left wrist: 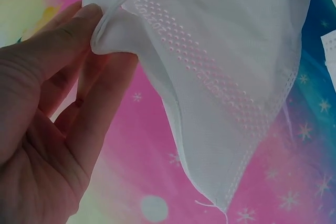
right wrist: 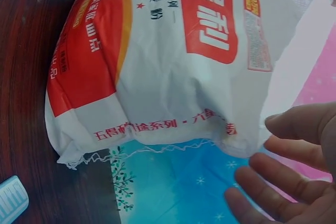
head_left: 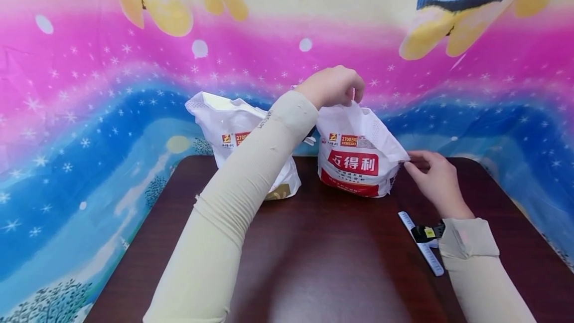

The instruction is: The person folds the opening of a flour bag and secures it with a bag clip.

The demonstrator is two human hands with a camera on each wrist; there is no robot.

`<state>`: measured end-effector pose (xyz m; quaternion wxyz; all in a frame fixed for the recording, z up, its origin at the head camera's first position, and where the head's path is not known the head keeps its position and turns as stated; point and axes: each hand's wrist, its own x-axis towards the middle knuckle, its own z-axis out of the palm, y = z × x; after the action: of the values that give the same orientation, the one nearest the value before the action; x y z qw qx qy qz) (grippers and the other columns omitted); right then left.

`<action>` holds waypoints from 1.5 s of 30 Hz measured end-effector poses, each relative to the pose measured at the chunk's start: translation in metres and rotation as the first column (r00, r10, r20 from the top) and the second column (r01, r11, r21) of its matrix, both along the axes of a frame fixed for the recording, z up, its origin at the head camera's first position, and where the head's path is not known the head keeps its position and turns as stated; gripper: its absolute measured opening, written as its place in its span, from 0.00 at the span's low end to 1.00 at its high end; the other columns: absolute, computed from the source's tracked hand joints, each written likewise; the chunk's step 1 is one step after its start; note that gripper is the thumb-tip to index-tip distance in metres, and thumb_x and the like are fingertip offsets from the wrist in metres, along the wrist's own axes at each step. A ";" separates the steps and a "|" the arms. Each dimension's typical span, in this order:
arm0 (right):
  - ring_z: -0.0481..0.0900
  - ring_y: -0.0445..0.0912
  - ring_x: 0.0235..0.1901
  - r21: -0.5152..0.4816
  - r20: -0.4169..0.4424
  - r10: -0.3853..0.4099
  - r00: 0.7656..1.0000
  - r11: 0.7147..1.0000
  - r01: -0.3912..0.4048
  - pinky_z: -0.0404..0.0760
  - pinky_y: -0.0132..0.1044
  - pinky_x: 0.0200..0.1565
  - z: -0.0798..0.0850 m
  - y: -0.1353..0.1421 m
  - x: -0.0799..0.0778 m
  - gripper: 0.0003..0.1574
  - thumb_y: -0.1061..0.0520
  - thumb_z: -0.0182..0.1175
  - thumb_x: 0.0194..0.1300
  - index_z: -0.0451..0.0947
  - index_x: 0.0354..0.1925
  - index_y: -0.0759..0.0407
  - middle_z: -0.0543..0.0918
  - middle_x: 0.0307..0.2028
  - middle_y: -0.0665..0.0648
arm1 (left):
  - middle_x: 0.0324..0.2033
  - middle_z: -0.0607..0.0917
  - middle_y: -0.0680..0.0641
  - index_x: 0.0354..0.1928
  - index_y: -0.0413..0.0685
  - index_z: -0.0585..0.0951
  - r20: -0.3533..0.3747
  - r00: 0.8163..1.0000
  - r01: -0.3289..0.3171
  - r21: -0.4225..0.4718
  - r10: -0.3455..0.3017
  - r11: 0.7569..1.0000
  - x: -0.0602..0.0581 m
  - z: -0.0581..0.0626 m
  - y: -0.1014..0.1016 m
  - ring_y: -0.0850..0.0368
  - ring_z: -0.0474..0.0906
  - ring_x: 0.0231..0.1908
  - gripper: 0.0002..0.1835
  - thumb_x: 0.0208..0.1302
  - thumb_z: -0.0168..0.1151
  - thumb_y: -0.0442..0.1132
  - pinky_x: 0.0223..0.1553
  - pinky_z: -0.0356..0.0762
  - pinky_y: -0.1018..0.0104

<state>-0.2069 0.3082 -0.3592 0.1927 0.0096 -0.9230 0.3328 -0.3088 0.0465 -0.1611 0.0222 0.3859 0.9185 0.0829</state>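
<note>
A white flour bag (head_left: 347,163) with red printed panels stands upright at the back of the table. My left hand (head_left: 334,86) reaches across to its top. In the left wrist view, thumb and fingers pinch the white rim (left wrist: 113,40) of the bag's mouth. My right hand (head_left: 432,178) is at the bag's right side, its fingertips right at the protruding corner. Seen from the right wrist, its fingers (right wrist: 268,182) are spread and loosely bent beside the bag's stitched edge. Another white flour bag (head_left: 224,113) stands to the left, partly hidden behind my left sleeve.
On the dark wooden table (head_left: 314,253), a pale strip with tick-like marks (head_left: 423,248) lies near my right wrist, which wears a black strapped device (head_left: 426,233). A colourful printed cloth (head_left: 251,44) hangs close behind the bags.
</note>
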 end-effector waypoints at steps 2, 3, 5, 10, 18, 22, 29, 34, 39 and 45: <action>0.78 0.66 0.51 0.005 0.013 0.004 1.000 1.000 -0.004 0.76 0.65 0.55 0.000 0.000 0.001 0.26 0.53 0.59 0.74 0.75 0.63 0.69 0.78 0.53 0.72 | 0.57 0.81 0.50 0.56 0.53 0.83 0.004 1.000 -0.003 0.001 0.003 1.000 0.001 0.000 -0.001 0.55 0.76 0.55 0.14 0.71 0.63 0.37 0.54 0.78 0.67; 0.78 0.66 0.51 0.005 0.020 0.006 1.000 1.000 -0.006 0.76 0.66 0.55 -0.001 0.000 0.003 0.27 0.53 0.59 0.74 0.75 0.63 0.69 0.78 0.53 0.72 | 0.56 0.81 0.50 0.56 0.53 0.83 0.008 1.000 -0.006 0.002 0.006 1.000 0.001 -0.001 -0.001 0.56 0.75 0.55 0.14 0.71 0.63 0.37 0.54 0.78 0.67; 0.78 0.67 0.51 0.009 0.032 0.007 0.999 1.000 -0.007 0.76 0.66 0.54 -0.002 0.001 0.005 0.27 0.53 0.60 0.74 0.74 0.64 0.69 0.78 0.53 0.73 | 0.56 0.81 0.50 0.56 0.54 0.83 0.014 1.000 -0.011 0.004 0.011 1.000 0.001 -0.002 -0.001 0.56 0.75 0.55 0.13 0.71 0.63 0.37 0.53 0.79 0.67; 0.77 0.68 0.52 0.004 0.069 0.003 0.998 1.000 -0.003 0.76 0.67 0.53 -0.005 0.001 0.013 0.28 0.53 0.60 0.74 0.73 0.64 0.70 0.77 0.54 0.74 | 0.55 0.81 0.50 0.56 0.53 0.83 0.022 1.000 -0.006 0.008 0.006 1.000 0.000 -0.006 -0.001 0.56 0.75 0.54 0.14 0.72 0.63 0.36 0.53 0.79 0.67; 0.76 0.70 0.53 0.019 0.148 -0.008 0.989 1.000 0.005 0.78 0.67 0.50 -0.009 0.003 0.025 0.30 0.50 0.59 0.75 0.72 0.63 0.70 0.75 0.57 0.75 | 0.55 0.81 0.51 0.56 0.53 0.84 0.013 1.000 -0.001 0.004 0.001 1.000 -0.001 -0.010 0.003 0.57 0.76 0.53 0.13 0.72 0.62 0.37 0.53 0.78 0.67; 0.75 0.71 0.54 0.013 0.185 -0.018 0.983 1.000 0.016 0.79 0.67 0.49 -0.013 0.003 0.031 0.31 0.48 0.59 0.74 0.72 0.64 0.69 0.74 0.59 0.76 | 0.56 0.81 0.51 0.56 0.54 0.83 0.010 1.000 -0.003 -0.004 0.003 1.000 -0.001 -0.009 0.005 0.57 0.76 0.53 0.14 0.72 0.63 0.37 0.53 0.78 0.67; 0.75 0.73 0.54 0.026 0.226 -0.053 0.973 0.998 0.049 0.78 0.67 0.49 -0.019 0.005 0.042 0.32 0.48 0.59 0.74 0.71 0.64 0.70 0.74 0.58 0.77 | 0.56 0.82 0.52 0.56 0.56 0.84 0.016 1.000 -0.013 -0.012 0.013 1.000 0.000 -0.006 0.007 0.57 0.76 0.54 0.14 0.71 0.64 0.38 0.53 0.78 0.67; 0.74 0.73 0.52 0.038 0.243 -0.059 0.968 0.998 0.051 0.78 0.67 0.48 -0.022 0.010 0.049 0.34 0.47 0.59 0.74 0.71 0.64 0.71 0.73 0.57 0.79 | 0.57 0.81 0.52 0.57 0.55 0.83 0.015 1.000 -0.015 -0.016 0.015 1.000 0.002 -0.006 0.005 0.57 0.77 0.53 0.14 0.72 0.63 0.37 0.53 0.78 0.67; 0.75 0.73 0.53 0.048 0.243 -0.075 0.967 0.997 0.065 0.79 0.67 0.47 -0.025 0.014 0.053 0.33 0.47 0.59 0.74 0.72 0.63 0.71 0.73 0.59 0.79 | 0.57 0.81 0.51 0.57 0.55 0.83 0.007 1.000 -0.024 -0.013 0.024 1.000 0.004 -0.007 0.003 0.57 0.76 0.54 0.14 0.72 0.63 0.37 0.54 0.78 0.67; 0.74 0.73 0.52 0.065 0.249 -0.092 0.964 0.995 0.079 0.77 0.68 0.47 -0.028 0.017 0.053 0.32 0.48 0.59 0.74 0.72 0.62 0.73 0.72 0.59 0.80 | 0.57 0.81 0.51 0.59 0.54 0.83 -0.006 0.999 -0.042 -0.006 0.042 0.999 0.006 -0.007 0.001 0.57 0.77 0.54 0.16 0.72 0.63 0.38 0.54 0.78 0.67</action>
<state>-0.1539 0.3253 -0.3867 0.0877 -0.0675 -0.9482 0.2976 -0.3028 0.0472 -0.1678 0.0189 0.3666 0.9268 0.0796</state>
